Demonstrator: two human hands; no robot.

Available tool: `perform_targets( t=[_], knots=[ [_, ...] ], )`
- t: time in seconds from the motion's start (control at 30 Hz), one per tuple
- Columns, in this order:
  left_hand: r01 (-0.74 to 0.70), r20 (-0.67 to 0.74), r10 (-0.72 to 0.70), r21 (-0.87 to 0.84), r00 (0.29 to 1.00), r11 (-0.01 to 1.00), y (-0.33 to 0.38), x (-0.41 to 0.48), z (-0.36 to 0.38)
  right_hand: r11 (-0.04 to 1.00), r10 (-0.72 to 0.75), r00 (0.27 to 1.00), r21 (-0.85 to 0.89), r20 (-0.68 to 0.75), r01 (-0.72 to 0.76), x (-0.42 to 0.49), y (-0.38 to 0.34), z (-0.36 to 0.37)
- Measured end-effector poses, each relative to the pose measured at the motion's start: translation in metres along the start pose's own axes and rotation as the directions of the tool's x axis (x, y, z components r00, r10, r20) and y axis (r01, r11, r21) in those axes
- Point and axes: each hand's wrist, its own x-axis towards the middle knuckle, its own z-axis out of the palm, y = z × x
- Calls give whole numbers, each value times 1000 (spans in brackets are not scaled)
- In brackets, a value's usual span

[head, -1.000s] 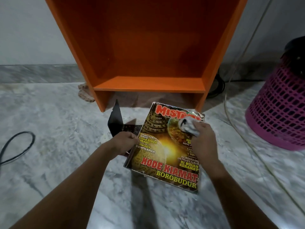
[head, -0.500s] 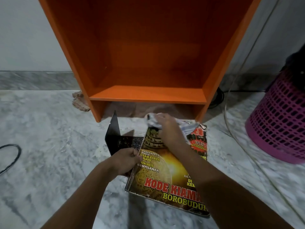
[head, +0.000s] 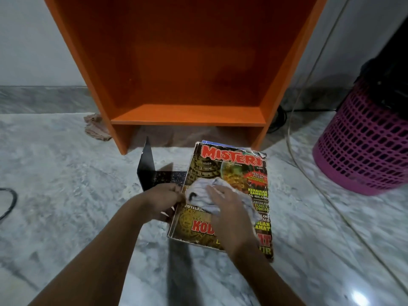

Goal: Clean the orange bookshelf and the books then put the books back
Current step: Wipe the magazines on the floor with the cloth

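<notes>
Head view: the right hand lies flat, fingers straight, pressing a pale cloth onto the Misteri magazine, which lies on the marble floor. The left hand pinches the magazine's left edge, just beside the cloth. Just beyond the left hand stands a black bookend. Farther on is the orange bookshelf; a pink basket sits well right of the right hand.

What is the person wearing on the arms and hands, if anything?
Nothing that shows. Both forearms are bare right to the bottom edge of the picture, so no sleeve is in view. The left hand and the right hand have no gloves. I see no watch, bracelet or ring, though the picture is slightly blurred.
</notes>
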Motion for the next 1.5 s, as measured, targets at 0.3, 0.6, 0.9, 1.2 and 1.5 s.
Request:
perform_targets(
  t=[0.3,0.6,0.9,1.2,1.5],
  knots=[
    [-40,-44,36,-87,998,995,15,-10,1,976,-207,949,20,-239,218,-18,4,-7],
    [-89,-92,86,-27,992,996,11,-13,1,964,265,903,83,-338,-252,3,57,-52],
    [-138,-8,138,-13,990,990,11,-9,-11,992,-123,976,-55,-180,114,88,26,-62],
    [-178,-100,169,-87,980,980,21,-9,-14,932,357,801,118,-481,-344,96,79,-61],
    [-94,-59,85,-168,995,981,39,-7,31,975,166,963,184,-213,-127,64,38,-26]
  ],
)
